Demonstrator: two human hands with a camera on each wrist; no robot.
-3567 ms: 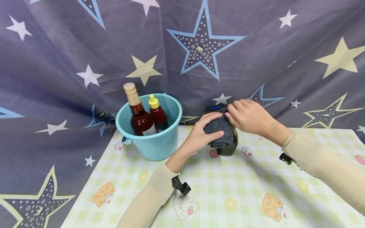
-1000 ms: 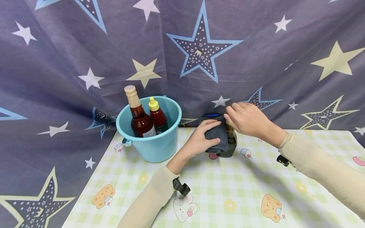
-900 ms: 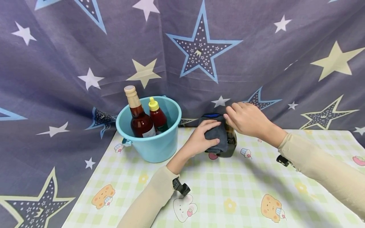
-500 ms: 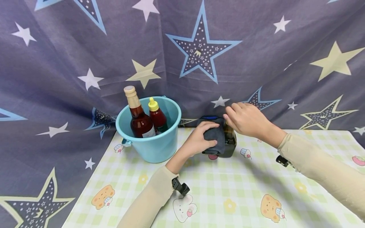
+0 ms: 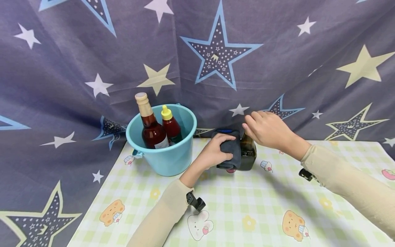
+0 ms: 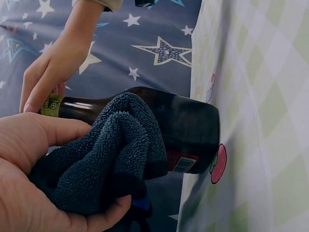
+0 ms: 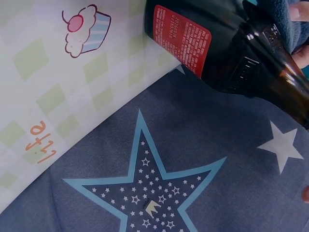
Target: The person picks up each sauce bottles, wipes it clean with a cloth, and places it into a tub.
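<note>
A dark glass bottle (image 5: 248, 156) with a red label (image 7: 177, 32) stands on the checked tablecloth (image 5: 247, 206) just right of the bucket. My left hand (image 5: 219, 148) grips a bunched dark grey cloth (image 5: 230, 151) and presses it against the bottle's left side. In the left wrist view the cloth (image 6: 113, 162) wraps over the bottle (image 6: 190, 130). My right hand (image 5: 257, 126) curls round the bottle's top from above, and its fingers (image 6: 36, 84) pinch the neck. The bottle's cap is hidden under that hand.
A light blue bucket (image 5: 168, 159) stands at the back left and holds a tall red-brown bottle (image 5: 151, 128) and a smaller one with a yellow cap (image 5: 170, 126). A star-printed curtain (image 5: 216, 51) hangs close behind. The tablecloth extends toward me.
My left hand has slid the cloth down and to the left along the bottle, so more dark glass shows on the right. The right hand has stayed on the bottle's top.
</note>
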